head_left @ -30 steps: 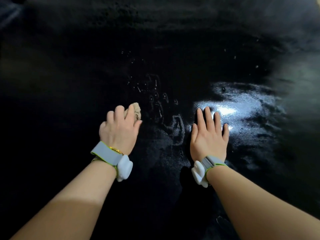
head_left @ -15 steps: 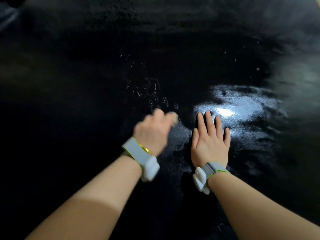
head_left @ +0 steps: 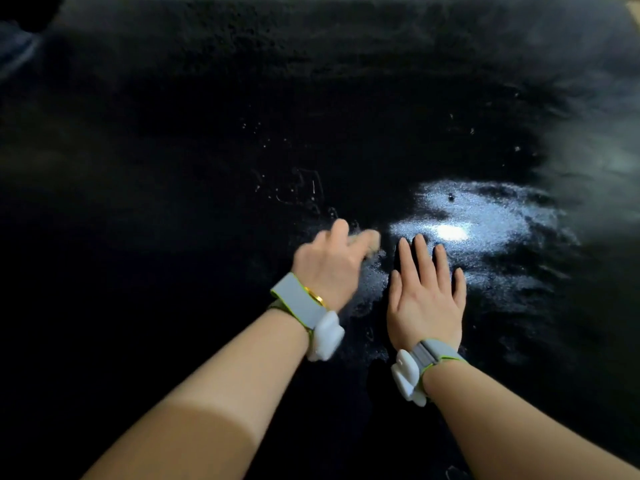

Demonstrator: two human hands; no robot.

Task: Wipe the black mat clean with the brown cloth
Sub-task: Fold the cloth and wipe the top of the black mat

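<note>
The wiping is under way. The left hand (head_left: 332,265) is blurred, its fingers curled around the brown cloth (head_left: 369,239), of which only a pale smear shows at the fingertips, pressed to the black mat (head_left: 173,202). The cloth lies just beside the right hand (head_left: 427,289), at about its ten o'clock. The right hand rests flat on the mat with fingers straight and slightly spread, apparently bracing it.

A wet, glossy patch (head_left: 485,223) shines at one o'clock from the right hand, and pale specks and streaks (head_left: 298,192) lie at twelve o'clock from the cloth. Much of the mat therefore seems still to need wiping.

The next move probably calls for firm, overlapping strokes through those specks and into the wet patch, and the bracing hand would have to shift aside for that.

No writing, brand or label can be read; the grey wristbands (head_left: 298,299) carry none that shows.
</note>
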